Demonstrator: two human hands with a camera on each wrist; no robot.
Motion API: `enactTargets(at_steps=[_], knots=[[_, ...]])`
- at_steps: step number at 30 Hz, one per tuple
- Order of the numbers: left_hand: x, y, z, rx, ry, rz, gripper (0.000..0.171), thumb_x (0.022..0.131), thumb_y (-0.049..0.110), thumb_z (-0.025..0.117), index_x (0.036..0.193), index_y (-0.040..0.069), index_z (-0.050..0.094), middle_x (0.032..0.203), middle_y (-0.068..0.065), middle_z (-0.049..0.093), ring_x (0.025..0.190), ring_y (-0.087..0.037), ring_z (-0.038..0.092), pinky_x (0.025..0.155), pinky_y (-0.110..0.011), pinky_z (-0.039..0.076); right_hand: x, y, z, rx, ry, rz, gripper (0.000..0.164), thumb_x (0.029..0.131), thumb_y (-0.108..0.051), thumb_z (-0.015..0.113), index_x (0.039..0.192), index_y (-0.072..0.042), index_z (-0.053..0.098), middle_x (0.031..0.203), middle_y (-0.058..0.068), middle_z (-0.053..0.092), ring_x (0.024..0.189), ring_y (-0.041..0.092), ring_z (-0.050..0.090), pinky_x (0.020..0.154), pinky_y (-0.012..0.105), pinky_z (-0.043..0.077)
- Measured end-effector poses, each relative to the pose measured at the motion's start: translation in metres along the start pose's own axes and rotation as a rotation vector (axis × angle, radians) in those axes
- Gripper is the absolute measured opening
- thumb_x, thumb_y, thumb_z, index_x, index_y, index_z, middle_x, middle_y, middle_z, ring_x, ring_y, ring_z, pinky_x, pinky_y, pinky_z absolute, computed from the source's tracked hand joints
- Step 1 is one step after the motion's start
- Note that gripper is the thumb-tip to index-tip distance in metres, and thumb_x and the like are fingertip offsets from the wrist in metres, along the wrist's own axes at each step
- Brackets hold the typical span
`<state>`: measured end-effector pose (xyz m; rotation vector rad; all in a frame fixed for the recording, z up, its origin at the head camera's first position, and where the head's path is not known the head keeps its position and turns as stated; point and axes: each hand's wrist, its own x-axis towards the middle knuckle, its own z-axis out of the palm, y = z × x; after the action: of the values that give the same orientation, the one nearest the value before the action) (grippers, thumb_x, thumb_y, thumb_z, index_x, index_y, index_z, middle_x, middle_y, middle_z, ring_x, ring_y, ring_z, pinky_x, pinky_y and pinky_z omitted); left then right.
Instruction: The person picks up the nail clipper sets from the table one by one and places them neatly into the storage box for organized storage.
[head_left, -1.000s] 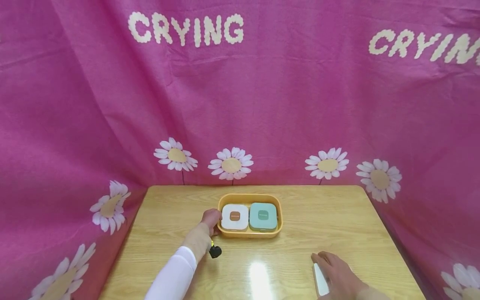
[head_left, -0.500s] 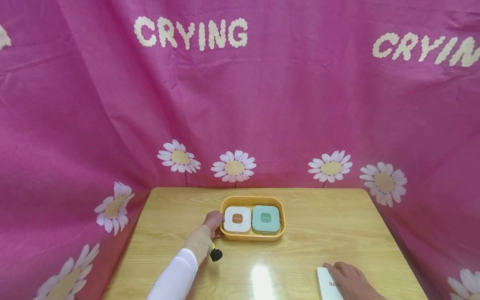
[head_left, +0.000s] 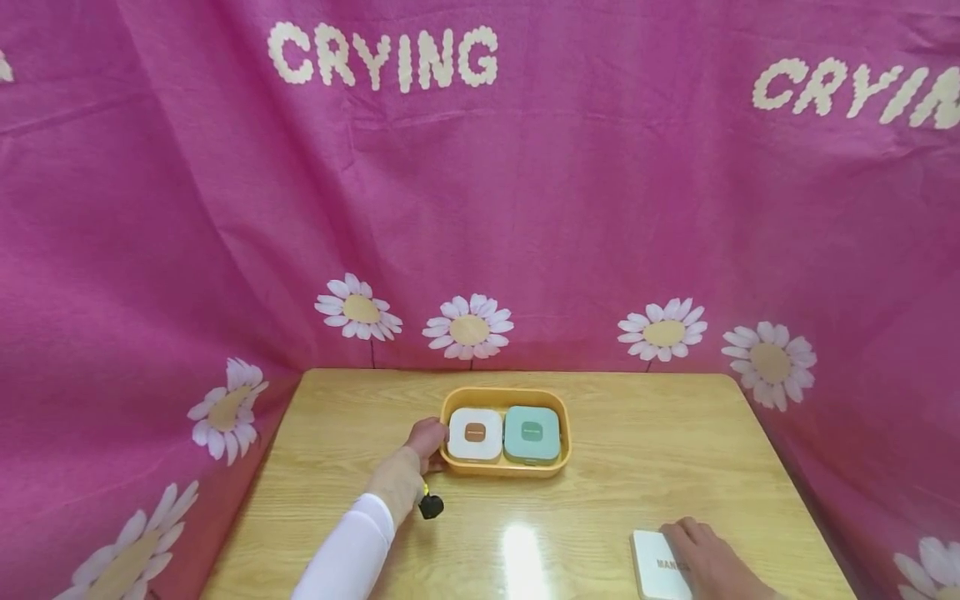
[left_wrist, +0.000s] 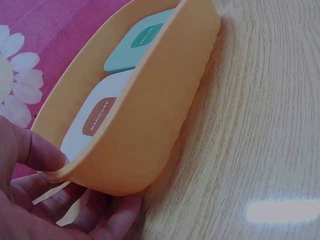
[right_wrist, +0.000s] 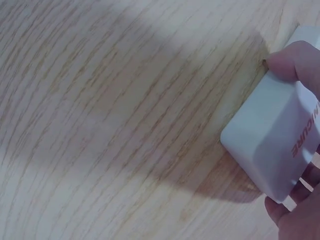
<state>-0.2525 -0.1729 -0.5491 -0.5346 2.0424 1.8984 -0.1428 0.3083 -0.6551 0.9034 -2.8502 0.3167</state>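
My left hand (head_left: 425, 442) grips the left end of an orange-yellow plastic basket (head_left: 501, 471), thumb over the rim and fingers against the outside. Inside the basket, side by side, sit a white square case (left_wrist: 80, 120) with a brown label reading MANICURE and a mint-green square case (head_left: 531, 446) with a green label. Near the front right of the table, my right hand (head_left: 708, 558) holds a flat white box (right_wrist: 265, 130) lettered MANICURE, its thumb at one edge and fingers at the opposite edge. Part of the lettering is covered by the hand.
The wooden table (head_left: 600, 492) has a bright light reflection near its front middle. A pink curtain (head_left: 570, 208) with daisies hangs behind it and along both sides. A small black heart-shaped thing (head_left: 431, 505) on a yellow band hangs at the left wrist.
The white box in my right hand has gone from tilted on its edge to lettered side up, and has shifted slightly right. My left hand stays on the basket; the head view has shifted slightly.
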Motion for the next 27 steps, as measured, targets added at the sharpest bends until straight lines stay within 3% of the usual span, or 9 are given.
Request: enactTargets(at_steps=[2,6,10,17,23,27], knots=[[0.034,-0.02,0.01,0.038,0.086,-0.06,0.032,0.083,-0.001,0.045,0.111,-0.001,0.06,0.082,-0.009,0.065,0.06,-0.018,0.061,0.062,-0.037,0.056,0.001,0.0,-0.001,-0.006,-0.034,0.014,0.118,0.054,-0.097,0.071,0.131,-0.008,0.058,0.114,-0.006,0.057,0.095,0.01,0.054,0.077,0.037,0.056],[0.053,-0.031,0.01,0.037,0.093,-0.057,0.026,0.08,0.0,0.046,0.103,-0.002,0.058,0.078,-0.006,0.062,0.058,-0.017,0.058,0.057,-0.035,0.053,0.003,-0.001,-0.004,-0.011,-0.08,0.04,0.119,0.052,-0.099,0.069,0.13,-0.009,0.059,0.112,-0.008,0.056,0.094,0.007,0.051,0.078,0.037,0.055],[0.054,-0.032,0.004,0.034,0.037,-0.049,0.028,0.081,0.001,0.048,0.107,-0.001,0.059,0.081,-0.005,0.063,0.06,-0.017,0.059,0.06,-0.036,0.055,0.008,-0.004,-0.009,0.035,-0.128,0.062,0.115,0.054,-0.096,0.072,0.129,-0.009,0.059,0.11,-0.009,0.053,0.093,0.006,0.047,0.077,0.035,0.053],[0.054,-0.032,0.004,0.03,0.028,-0.057,0.037,0.082,0.0,0.047,0.116,-0.002,0.061,0.085,-0.008,0.065,0.064,-0.018,0.063,0.058,-0.035,0.057,0.015,-0.007,-0.014,0.074,-0.203,0.098,0.113,0.056,-0.089,0.077,0.132,-0.009,0.057,0.113,-0.009,0.052,0.096,0.009,0.047,0.082,0.038,0.052],[0.057,-0.035,0.003,0.02,0.027,-0.055,0.033,0.081,0.0,0.048,0.112,-0.003,0.06,0.086,-0.008,0.064,0.069,-0.02,0.064,0.06,-0.037,0.058,0.024,-0.011,-0.019,0.078,-0.221,0.123,0.097,0.061,-0.071,0.089,0.132,-0.011,0.057,0.114,-0.008,0.054,0.098,0.01,0.05,0.085,0.042,0.054],[0.059,-0.035,0.001,0.025,0.021,-0.057,0.035,0.082,0.001,0.048,0.115,-0.001,0.061,0.087,-0.008,0.064,0.069,-0.02,0.065,0.064,-0.04,0.059,0.028,-0.013,-0.021,0.07,-0.21,0.132,0.093,0.064,-0.07,0.088,0.131,-0.012,0.058,0.115,-0.006,0.056,0.1,0.011,0.052,0.085,0.043,0.054]])
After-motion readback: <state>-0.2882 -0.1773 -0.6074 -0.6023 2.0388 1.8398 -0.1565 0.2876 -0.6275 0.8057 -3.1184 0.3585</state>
